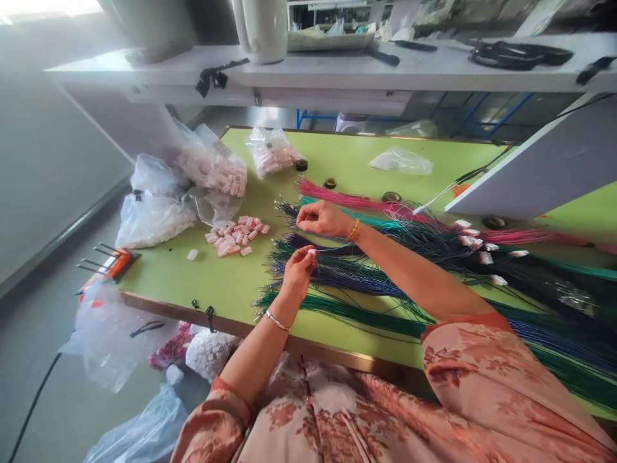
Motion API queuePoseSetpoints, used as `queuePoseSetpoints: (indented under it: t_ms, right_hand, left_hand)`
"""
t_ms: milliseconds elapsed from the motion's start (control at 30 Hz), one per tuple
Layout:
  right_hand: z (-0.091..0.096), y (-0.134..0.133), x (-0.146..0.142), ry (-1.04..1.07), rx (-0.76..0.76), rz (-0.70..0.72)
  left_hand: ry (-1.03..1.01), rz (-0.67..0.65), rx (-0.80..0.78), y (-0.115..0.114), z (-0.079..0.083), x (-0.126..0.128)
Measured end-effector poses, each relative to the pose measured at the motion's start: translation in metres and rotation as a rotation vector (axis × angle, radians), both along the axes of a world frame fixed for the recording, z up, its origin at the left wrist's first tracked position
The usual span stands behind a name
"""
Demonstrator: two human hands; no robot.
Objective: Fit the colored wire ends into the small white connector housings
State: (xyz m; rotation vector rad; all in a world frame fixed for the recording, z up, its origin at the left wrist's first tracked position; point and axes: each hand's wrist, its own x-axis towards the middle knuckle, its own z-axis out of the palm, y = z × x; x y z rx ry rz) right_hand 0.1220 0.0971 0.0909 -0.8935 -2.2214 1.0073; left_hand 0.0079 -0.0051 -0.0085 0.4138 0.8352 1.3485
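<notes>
My left hand (297, 273) is pinched shut on a small white connector (312, 253) over the blue wire bundle (337, 273). My right hand (322, 218) is closed in a pinch on a thin wire end, just above the left hand. Bundles of pink wires (337, 196), dark wires and green wires (347, 308) lie fanned across the green table (212, 276). A loose pile of pink-white connectors (236, 235) sits to the left of my hands.
Clear bags of connectors (214, 167) lie at the table's far left, and an orange tool (113, 260) at its left edge. Finished wires with white connectors (475, 243) lie right. A white panel (535, 167) leans at right. Plastic bags (110, 341) hang below the table.
</notes>
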Motion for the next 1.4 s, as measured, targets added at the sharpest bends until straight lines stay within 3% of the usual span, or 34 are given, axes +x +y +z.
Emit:
queuePoseSetpoints:
  t_ms: [233, 500, 933, 1133, 1400]
  right_hand:
    - [-0.037, -0.052, 0.027, 0.087, -0.048, -0.158]
    - [-0.066, -0.069, 0.041, 0.081, 0.029, -0.260]
    - [-0.070, -0.071, 0.038, 0.085, 0.078, -0.332]
    - [-0.077, -0.071, 0.039, 0.093, 0.035, -0.311]
    - [-0.080, -0.075, 0.041, 0.050, 0.085, -0.281]
  left_hand:
    - [-0.077, -0.006, -0.001, 0.002, -0.001, 0.002]
    - [-0.056, -0.027, -0.064, 0.001, 0.005, 0.003]
    - [0.004, -0.035, -0.054, 0.002, 0.005, 0.004]
    - [0.084, -0.018, -0.041, 0.000, -0.001, 0.006]
    - [0.165, 0.035, -0.011, -0.003, -0.002, 0.011]
